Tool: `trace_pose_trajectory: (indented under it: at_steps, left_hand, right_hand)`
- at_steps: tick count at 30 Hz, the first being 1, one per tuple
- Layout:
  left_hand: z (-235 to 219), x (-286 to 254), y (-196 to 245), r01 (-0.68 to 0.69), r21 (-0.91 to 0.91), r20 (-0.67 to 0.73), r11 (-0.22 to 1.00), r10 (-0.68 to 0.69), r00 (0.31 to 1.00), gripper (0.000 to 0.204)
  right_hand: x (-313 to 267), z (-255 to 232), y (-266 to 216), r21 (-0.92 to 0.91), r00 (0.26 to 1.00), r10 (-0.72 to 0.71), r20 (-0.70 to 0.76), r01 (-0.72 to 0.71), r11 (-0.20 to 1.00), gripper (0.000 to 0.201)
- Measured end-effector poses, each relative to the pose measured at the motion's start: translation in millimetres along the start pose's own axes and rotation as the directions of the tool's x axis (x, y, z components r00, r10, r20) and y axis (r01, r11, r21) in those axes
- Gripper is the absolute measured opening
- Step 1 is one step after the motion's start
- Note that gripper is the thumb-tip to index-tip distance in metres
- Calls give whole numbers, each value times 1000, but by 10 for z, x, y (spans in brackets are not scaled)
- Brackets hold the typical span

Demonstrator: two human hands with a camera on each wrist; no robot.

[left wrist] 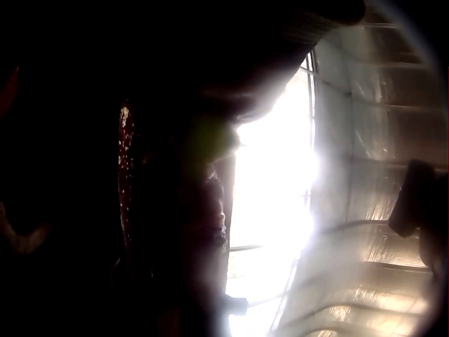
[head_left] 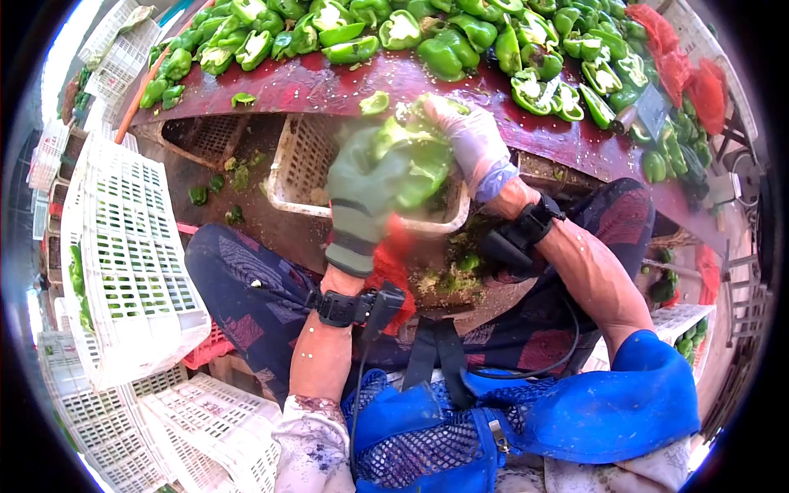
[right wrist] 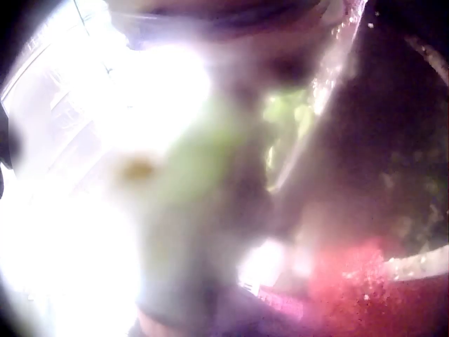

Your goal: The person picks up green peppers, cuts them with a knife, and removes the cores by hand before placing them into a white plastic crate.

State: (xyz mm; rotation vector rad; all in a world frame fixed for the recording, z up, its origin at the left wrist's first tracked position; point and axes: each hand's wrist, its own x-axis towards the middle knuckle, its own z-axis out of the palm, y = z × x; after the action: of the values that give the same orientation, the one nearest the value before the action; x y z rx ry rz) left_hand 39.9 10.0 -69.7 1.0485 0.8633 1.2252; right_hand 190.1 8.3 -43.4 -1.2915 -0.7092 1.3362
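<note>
At red table [head_left: 296, 92], gripping blurry pepper [head_left: 425, 174] in curled left hand [head_left: 357, 185]; can't tell grip of right hand [head_left: 472, 141]; readable from head, mostly lost in left-wrist murk.

Left hand [head_left: 360, 193]: grey-green glove [head_left: 347, 185], dark stripes round cuff [head_left: 351, 257]. Right hand [head_left: 472, 149]: thin pale glove [head_left: 478, 135], bluish at wrist end. Just behind left hand: black strap [head_left: 337, 309], boxy black camera [head_left: 386, 304], thin black cable [head_left: 357, 386]. Similar black rig [head_left: 540, 218] behind right. Farther back from left hand: pale sleeve [head_left: 314, 435], dark blotched print. Beyond both wrists: blue garment [head_left: 612, 403], mesh panels [head_left: 415, 448], metal zip pull [head_left: 500, 436]. Below hands: dark trousers [head_left: 246, 275], maroon patches.
</note>
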Motion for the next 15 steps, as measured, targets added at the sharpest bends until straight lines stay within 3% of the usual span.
trace_pose_trajectory:
  at_steps: [3, 4, 5, 7, 9, 10, 11, 12, 13, 14, 15]
  left_hand:
    - [54, -58, -46, -52, 14, -115, 999, 53, 992, 23]
    - [63, -82, -55, -61, 21, -153, 998, 64, 986, 22]
    - [59, -101, -75, -49, -27, -177, 998, 43, 983, 22]
    - [31, -109, -103, -32, -120, -225, 992, 4, 974, 23]
    - [8, -82, -57, -94, -137, -203, 986, 65, 977, 24]
    - [3, -68, -40, -124, -148, -192, 981, 94, 977, 25]
    - [-10, -57, -56, -135, -157, -201, 978, 102, 974, 26]
    - [-3, -52, -41, -137, -167, -197, 976, 104, 975, 26]
    - [7, -54, -18, -139, -175, -192, 975, 104, 976, 27]
    - [10, -57, -4, -139, -184, -188, 973, 104, 977, 28]
    - [-65, -28, -65, -189, -20, -208, 982, 181, 961, 29]
  right_hand:
    - [239, 18, 198, 225, 980, -188, -70, 199, 954, 25]
    - [257, -60, 113, 145, 984, -156, -85, 167, 975, 21]
    - [301, -79, 48, 222, 978, -152, -146, 182, 958, 21]
    - [276, -116, -113, 158, 981, -130, -143, 152, 976, 25]
    - [287, -219, -147, -220, 988, -151, -13, 144, 965, 23]
    - [270, -218, -171, -419, 988, -154, 33, 153, 895, 24]
    - [354, -314, -16, -696, 870, -459, 179, 442, 566, 28]
    - [333, -261, -1, -808, 657, -630, 413, 584, 79, 34]
    - [297, -296, -56, -866, 848, -427, 313, 440, 238, 43]
    - [260, -306, -96, -819, 903, -336, 268, 397, 415, 42]
    - [193, -257, -177, -751, 944, -233, 234, 328, 574, 41]
